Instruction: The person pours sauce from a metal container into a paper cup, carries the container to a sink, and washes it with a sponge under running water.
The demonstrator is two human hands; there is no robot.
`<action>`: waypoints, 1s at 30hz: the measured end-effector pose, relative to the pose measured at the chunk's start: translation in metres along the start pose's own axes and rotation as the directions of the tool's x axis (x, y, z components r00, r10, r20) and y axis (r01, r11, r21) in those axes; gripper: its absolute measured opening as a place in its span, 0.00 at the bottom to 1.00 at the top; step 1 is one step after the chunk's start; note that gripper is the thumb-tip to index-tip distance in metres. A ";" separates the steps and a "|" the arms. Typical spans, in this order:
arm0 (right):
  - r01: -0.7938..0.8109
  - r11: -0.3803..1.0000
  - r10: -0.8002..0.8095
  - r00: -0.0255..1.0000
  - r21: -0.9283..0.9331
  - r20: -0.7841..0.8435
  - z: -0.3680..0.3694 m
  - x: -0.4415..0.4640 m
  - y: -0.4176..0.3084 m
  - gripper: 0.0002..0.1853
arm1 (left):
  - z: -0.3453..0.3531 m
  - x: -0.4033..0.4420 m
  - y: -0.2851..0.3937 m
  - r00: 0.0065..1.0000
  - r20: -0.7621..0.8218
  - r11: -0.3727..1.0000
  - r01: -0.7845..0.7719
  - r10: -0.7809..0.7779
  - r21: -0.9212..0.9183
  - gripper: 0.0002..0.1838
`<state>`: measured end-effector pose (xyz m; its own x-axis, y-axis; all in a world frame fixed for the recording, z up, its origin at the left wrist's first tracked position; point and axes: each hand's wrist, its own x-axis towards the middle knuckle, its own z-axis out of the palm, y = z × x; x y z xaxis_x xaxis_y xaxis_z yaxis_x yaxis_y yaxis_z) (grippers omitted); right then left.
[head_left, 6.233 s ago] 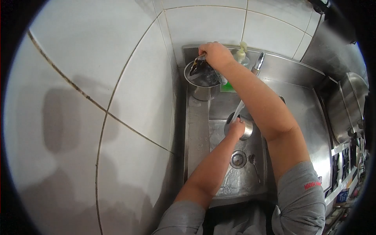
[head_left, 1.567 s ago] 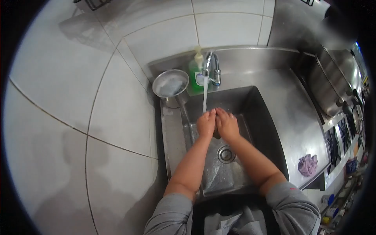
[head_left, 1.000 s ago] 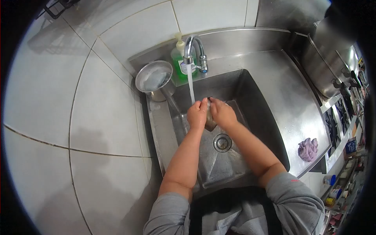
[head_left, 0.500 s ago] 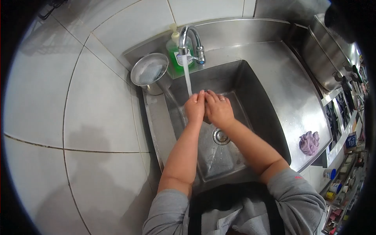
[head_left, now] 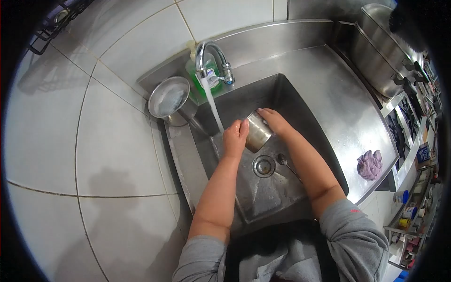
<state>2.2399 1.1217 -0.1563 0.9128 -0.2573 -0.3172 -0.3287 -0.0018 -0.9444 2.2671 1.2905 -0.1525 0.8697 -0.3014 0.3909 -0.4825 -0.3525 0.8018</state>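
Both hands grip a small metal cup (head_left: 258, 133), tilted over the sink basin (head_left: 263, 199). My left hand (head_left: 235, 137) is closed on its left side, near the running water. My right hand (head_left: 276, 120) has its fingers round the upper right side of the cup. Water pours from the curved faucet (head_left: 203, 58) just left of the cup. Below the hands are the round drain (head_left: 264, 166) and a spoon (head_left: 283, 160), partly hidden by my right forearm.
A metal pot with a strainer (head_left: 169, 98) stands at the sink's left corner, beside a green soap bottle (head_left: 210, 84). A purple cloth (head_left: 369, 165) lies on the right counter. Large metal pots (head_left: 380, 54) stand on the stove at the right.
The cup now shows between my hands, which have moved apart around it. The spoon has come into view. The camera view has shifted, and the water still runs.
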 end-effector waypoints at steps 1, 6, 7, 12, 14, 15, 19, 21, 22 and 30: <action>0.159 0.931 -0.191 0.979 -0.330 -0.068 0.009 -0.001 -0.002 0.24 | 0.001 -0.002 -0.003 1.000 0.000 1.000 0.011 -0.011 0.002 0.20; 0.352 0.347 -0.756 0.654 -0.869 -0.037 0.073 -0.063 0.005 0.21 | 0.002 0.005 -0.028 0.960 -0.049 0.954 0.281 -0.277 0.109 0.25; 0.357 0.272 -0.796 0.605 -0.893 -0.001 0.073 -0.063 0.010 0.20 | 0.004 0.003 -0.036 0.943 -0.025 0.942 0.332 -0.331 0.051 0.26; 0.395 0.255 -0.480 0.844 -0.883 0.239 0.046 0.006 0.023 0.20 | 0.010 0.000 -0.031 0.853 0.108 0.819 0.520 -0.510 -0.242 0.19; 0.327 0.557 -0.452 0.890 -0.763 0.051 0.065 0.016 0.024 0.20 | 0.006 0.002 -0.034 0.821 0.062 0.790 0.564 -0.568 -0.242 0.18; 0.335 0.555 -0.448 0.891 -0.762 0.065 0.075 0.003 0.027 0.20 | 0.004 0.002 -0.039 0.787 0.027 0.761 0.604 -0.616 -0.236 0.18; 0.398 0.383 -0.691 0.722 -0.834 0.027 0.089 -0.036 0.067 0.22 | 0.047 -0.014 -0.123 0.785 0.073 0.775 0.619 -0.615 -0.128 0.23; 0.320 0.536 -0.514 0.858 -0.781 -0.002 0.082 -0.017 0.091 0.23 | 0.053 -0.037 -0.114 0.755 0.090 0.746 0.656 -0.650 -0.117 0.25; 0.307 0.506 -0.481 0.876 -0.806 0.033 0.080 -0.004 0.103 0.23 | 0.068 -0.050 -0.135 0.776 -0.009 0.772 0.626 -0.631 -0.114 0.25; 0.367 0.426 -0.524 0.845 -0.827 0.105 0.093 -0.006 0.172 0.23 | 0.092 -0.080 -0.180 0.687 0.004 0.677 0.717 -0.726 -0.165 0.26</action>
<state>2.2002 1.2133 -0.3248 0.9693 -0.1149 0.2173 -0.0057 -0.8942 -0.4476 2.2746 1.2965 -0.3698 0.9478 0.0458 -0.3155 0.3138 -0.3086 0.8979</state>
